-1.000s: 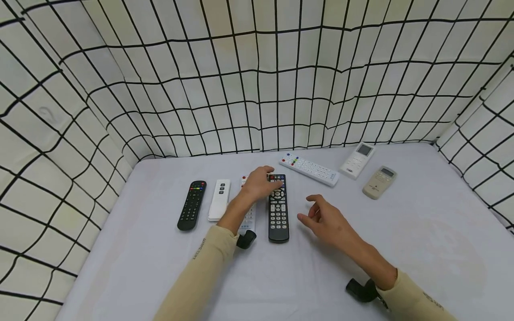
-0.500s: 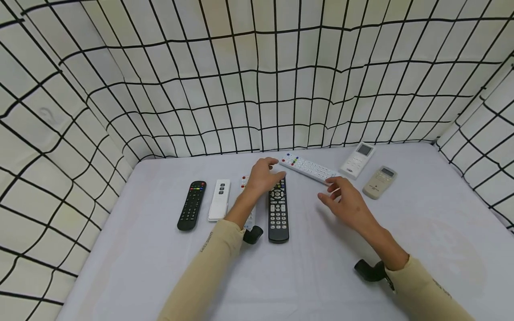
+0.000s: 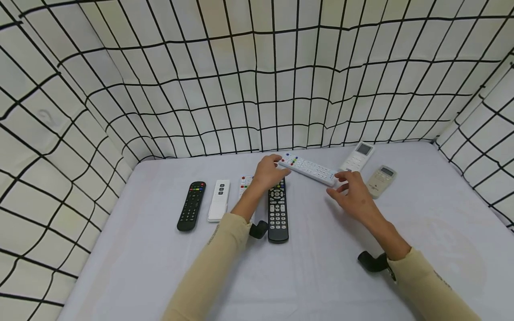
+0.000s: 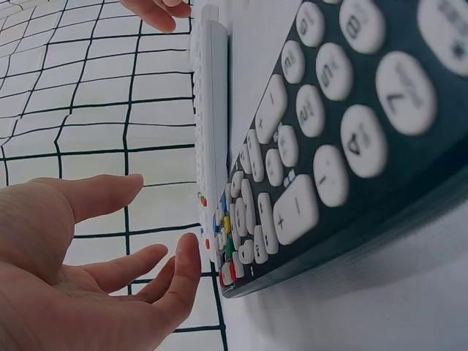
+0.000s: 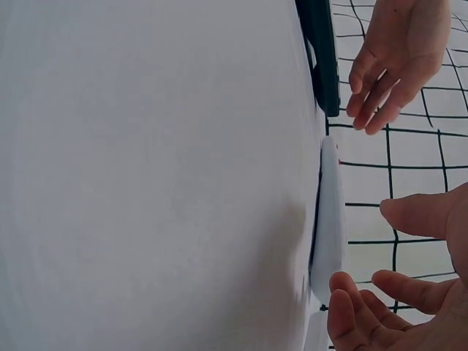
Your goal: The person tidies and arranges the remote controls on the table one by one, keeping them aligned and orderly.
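Observation:
A long white remote control (image 3: pixel 309 169) with coloured buttons at one end lies slanted at the back of the table. By its left end my left hand (image 3: pixel 268 173) hovers, thumb and fingers apart around nothing. That palm (image 4: pixel 95 292) also shows bare in the left wrist view. My right hand (image 3: pixel 355 196) is at the white remote's right end, fingers loosely bent; whether they touch it I cannot tell. In the right wrist view the white remote (image 5: pixel 330 219) stands edge-on beside those fingers (image 5: pixel 358 322). Below my left hand lies a long black remote (image 3: pixel 278 214), its top partly covered.
To the left lie a black remote (image 3: pixel 191 206), a white remote with few buttons (image 3: pixel 219 200) and another white remote (image 3: pixel 244 183), half hidden by my arm. At the back right are a white remote with a screen (image 3: pixel 358 156) and a beige one (image 3: pixel 381 180). Black netting (image 3: pixel 257 89) encloses the table.
Both hands have moved toward the slanted white remote: the left up and right off the black remote's top, the right to the right and up. The remotes stay where they were.

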`<state>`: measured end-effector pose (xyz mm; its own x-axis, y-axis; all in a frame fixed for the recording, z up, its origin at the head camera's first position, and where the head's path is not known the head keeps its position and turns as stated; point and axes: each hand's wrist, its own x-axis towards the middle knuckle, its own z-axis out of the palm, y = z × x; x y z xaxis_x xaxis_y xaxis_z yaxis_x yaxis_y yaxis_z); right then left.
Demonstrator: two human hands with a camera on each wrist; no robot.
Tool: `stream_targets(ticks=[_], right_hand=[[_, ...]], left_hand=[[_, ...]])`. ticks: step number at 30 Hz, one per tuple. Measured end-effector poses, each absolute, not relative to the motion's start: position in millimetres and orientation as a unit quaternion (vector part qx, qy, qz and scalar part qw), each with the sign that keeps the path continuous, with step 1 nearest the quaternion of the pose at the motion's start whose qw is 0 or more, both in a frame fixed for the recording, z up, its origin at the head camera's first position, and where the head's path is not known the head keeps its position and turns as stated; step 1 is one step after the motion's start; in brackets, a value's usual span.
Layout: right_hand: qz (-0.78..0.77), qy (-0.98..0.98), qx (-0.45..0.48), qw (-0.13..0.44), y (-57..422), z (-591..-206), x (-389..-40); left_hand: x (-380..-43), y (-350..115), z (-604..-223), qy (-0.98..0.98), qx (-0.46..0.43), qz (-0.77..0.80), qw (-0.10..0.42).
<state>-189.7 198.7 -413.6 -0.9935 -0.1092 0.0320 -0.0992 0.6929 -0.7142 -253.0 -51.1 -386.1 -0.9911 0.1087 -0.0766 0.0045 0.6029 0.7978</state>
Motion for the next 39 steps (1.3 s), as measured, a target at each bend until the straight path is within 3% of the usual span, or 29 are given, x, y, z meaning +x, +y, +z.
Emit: stream_targets(ticks=[13, 30, 39], right_hand=[[-0.389, 0.92, -0.016, 0.036, 207, -420, -198], [-0.368, 0.928, -0.025, 0.057, 204, -421, -207], [-0.362, 0.93, -0.03, 0.059, 204, -423, -214]], left_hand=[[-263, -41, -385, 0.902, 0.023, 0.427, 0.061], [-277, -42, -388, 0.906, -0.002, 0.412, 0.095], [-285, -39, -389, 0.906, 0.005, 0.413, 0.088]])
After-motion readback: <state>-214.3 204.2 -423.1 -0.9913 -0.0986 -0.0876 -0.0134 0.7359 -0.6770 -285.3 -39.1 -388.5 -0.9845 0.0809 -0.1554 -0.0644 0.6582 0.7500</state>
